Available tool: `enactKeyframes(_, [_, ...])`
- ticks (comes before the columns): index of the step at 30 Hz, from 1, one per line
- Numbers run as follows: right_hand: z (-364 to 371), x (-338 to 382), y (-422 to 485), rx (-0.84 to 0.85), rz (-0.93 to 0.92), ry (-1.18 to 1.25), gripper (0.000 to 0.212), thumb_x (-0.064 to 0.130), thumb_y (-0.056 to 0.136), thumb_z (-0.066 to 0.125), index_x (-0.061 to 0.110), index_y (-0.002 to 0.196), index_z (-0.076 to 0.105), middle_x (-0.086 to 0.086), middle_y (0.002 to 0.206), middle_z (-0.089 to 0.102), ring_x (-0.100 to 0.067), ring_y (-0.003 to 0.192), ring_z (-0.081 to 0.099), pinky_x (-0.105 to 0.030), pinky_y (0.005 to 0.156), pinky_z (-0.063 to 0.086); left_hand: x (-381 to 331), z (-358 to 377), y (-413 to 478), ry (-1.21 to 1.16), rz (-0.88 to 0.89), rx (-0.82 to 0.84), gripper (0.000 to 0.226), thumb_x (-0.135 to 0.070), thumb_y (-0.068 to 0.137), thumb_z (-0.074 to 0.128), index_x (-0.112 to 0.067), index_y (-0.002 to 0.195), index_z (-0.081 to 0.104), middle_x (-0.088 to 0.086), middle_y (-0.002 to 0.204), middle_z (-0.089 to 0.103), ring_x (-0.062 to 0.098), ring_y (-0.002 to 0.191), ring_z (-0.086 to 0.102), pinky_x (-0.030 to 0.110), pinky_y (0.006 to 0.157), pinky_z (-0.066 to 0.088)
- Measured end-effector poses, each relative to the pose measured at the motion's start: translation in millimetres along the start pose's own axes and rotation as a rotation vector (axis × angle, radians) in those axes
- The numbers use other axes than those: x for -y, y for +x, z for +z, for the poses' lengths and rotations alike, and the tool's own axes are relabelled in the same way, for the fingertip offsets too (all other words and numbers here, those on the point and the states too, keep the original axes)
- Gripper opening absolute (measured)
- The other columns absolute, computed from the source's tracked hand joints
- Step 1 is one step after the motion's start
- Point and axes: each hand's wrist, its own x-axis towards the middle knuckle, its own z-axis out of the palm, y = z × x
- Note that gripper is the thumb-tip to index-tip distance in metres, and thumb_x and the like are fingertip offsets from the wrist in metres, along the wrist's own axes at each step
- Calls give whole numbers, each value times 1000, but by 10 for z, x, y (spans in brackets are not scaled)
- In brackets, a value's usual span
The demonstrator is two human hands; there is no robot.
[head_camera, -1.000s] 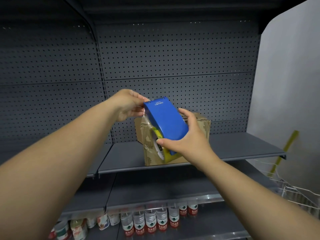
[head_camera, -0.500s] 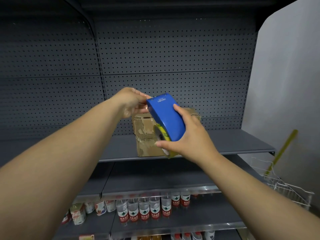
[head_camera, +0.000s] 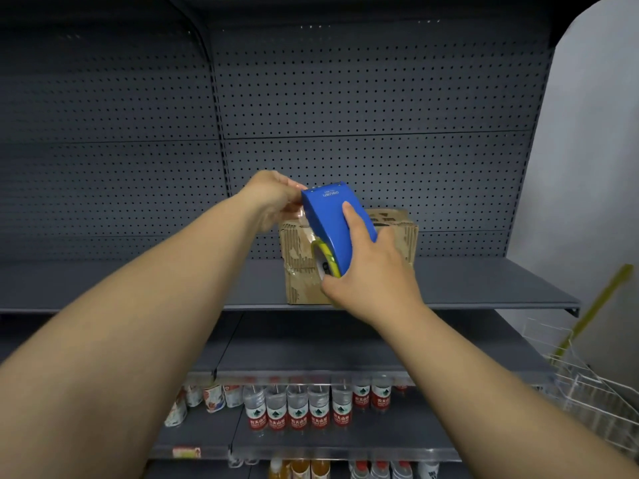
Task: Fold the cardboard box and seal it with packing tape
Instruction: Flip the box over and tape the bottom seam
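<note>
Barely shifted: dispenser (head_camera: 328, 221) axis tilts up-left before box (head_camera: 300, 274); right hand (head_camera: 373, 281) grips it, left hand (head_camera: 273, 197) pinches tape (head_camera: 300, 213).

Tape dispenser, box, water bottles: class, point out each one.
Tape dispenser (head_camera: 325, 229): head view, blue cover.
Box (head_camera: 301, 288): head view, front face.
Water bottles (head_camera: 297, 421): head view, a red label.

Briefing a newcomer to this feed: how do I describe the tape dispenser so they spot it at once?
Find the dark pegboard shelving; a cardboard box sits on its upper shelf. In front of that box, the right hand grips the tape dispenser while the left hand pinches its tape. It is the only bright blue thing in view.
</note>
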Motion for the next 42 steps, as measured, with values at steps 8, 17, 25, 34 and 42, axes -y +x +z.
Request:
enactKeyframes(8, [282,221,87,58,-21,-20,101,46,74,62,38,145,-10,-3,106,24,-27,85,45,-31,68,38,196,-205,322,67,-1,-38,20,4,88,54,-5,71,60,12,71,64,17,60,60,22,58,55])
enactKeyframes(17, [563,296,185,144,57,-34,100,55,74,58,39,144,-11,-5,118,29,-25,86,46,-31,70,41,411,-401,827,98,-36,-36,9,-1,84,65,-2,77,60,12,71,63,13,48,59,20,51,55])
enactKeyframes(25, [885,358,259,231,143,10,102,60,74,57,37,145,-12,-8,127,30,-24,99,51,-29,76,41,762,-374,1210,332,-48,30,13,0,84,63,-5,72,61,11,70,62,24,68,60,35,82,54])
enactKeyframes(34, [1146,425,399,241,196,37,102,60,76,56,35,145,-14,-9,126,30,-22,87,47,-28,75,40,1005,-310,1545,513,44,54,19,-3,85,62,-8,67,63,6,64,61,15,59,57,28,71,53])
enactKeyframes(42, [1324,406,464,261,222,21,100,59,78,55,33,146,-13,-10,129,28,-26,101,50,-28,77,39,1196,-235,1601,759,238,13,14,-9,89,57,-6,93,70,9,104,69,24,101,61,28,85,46])
